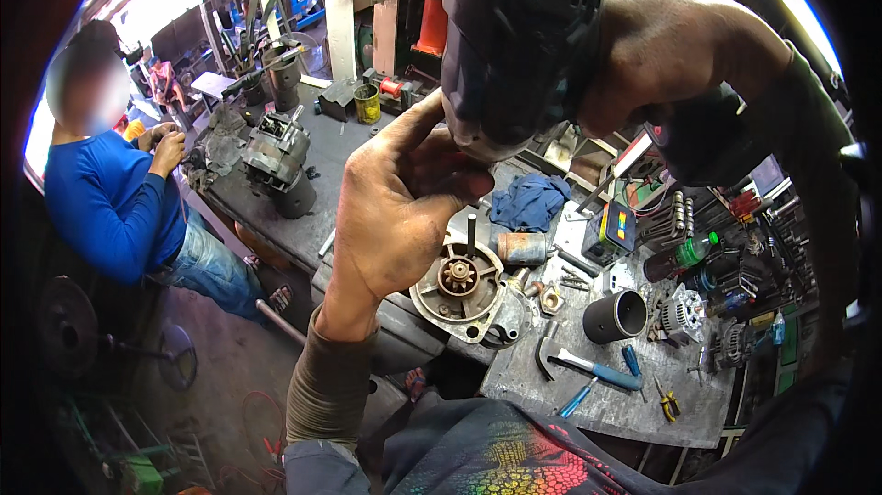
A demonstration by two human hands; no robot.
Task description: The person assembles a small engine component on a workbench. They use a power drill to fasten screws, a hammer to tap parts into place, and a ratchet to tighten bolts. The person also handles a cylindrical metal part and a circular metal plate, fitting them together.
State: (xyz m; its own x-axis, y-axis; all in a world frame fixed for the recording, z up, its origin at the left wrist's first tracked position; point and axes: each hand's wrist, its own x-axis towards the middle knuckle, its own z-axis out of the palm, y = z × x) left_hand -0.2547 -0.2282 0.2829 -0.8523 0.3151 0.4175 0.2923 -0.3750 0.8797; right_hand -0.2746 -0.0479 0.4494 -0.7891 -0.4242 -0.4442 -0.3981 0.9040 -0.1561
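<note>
Black power tool (516,45) tight in right hand (643,50), left hand (395,206) half open below; colourful box label (621,223) unreadable

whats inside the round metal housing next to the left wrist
In the round metal housing, a small toothed gear sits near the centre. A dark rod stands beside it. Whatever lies beneath the gear is covered.

at one o'clock, a black power tool (519,31) is gripped by the right hand (634,59); the left hand (395,210), near centre, curls at its lower end. a metal housing (424,298) sits at six, a yellow can (367,107) at eleven, a person in blue (110,196) at nine.
</note>
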